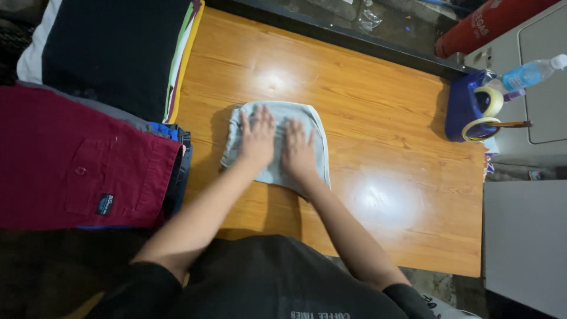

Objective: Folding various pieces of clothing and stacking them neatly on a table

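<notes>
Frame centre: left hand point(257, 139), right hand point(297, 152) flat, fingers spread, gripping nothing, on folded grey cloth point(307, 127) | table point(384, 118) | soft, light, limp; lift by edges.

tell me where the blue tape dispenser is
In the head view, the blue tape dispenser sits at the wooden table's far right corner, beside a water bottle.

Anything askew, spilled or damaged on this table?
Nothing spilled or damaged. Both hands, left hand and right hand, lie flat on a folded grey cloth that sits slightly skewed to the wooden table edge.
</notes>
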